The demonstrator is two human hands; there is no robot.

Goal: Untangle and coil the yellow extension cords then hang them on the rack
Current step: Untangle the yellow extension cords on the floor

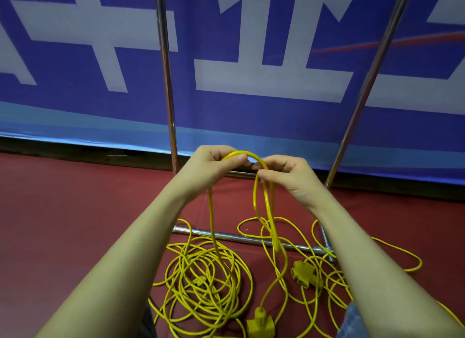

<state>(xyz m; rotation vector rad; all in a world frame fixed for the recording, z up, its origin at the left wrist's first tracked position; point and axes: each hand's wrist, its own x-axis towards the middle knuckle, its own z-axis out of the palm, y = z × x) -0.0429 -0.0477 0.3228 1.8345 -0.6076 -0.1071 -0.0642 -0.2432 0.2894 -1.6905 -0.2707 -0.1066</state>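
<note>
Yellow extension cords [208, 282], status: early stage, coiling barely begun, nothing yet hung. Left hand [214, 165] and right hand [281, 172], centre of frame, each have a closed grip pinching the same raised stretch of cord, which arches between them; from the right hand a narrow loop of two or three strands hangs down, from the left a single strand drops into the heap. Remainder lies on the red floor [75, 211] at lower centre: one loose, overlapping pile of rings at lower centre-left, further slack loops sprawling to lower right, some laid across the rack [167, 86] base bar. Appearance: thin, glossy, bright yellow cable; two blocky yellow multi-outlet ends visible, one at bottom centre [259, 322], one at lower right [305, 274]; a smaller fitting inside the pile is possibly a plug, too small to confirm. Rack uprights, chrome, upper centre and upper right, carry no cord in the visible part. Outstanding: separate cords, finish coils, hang.
</note>
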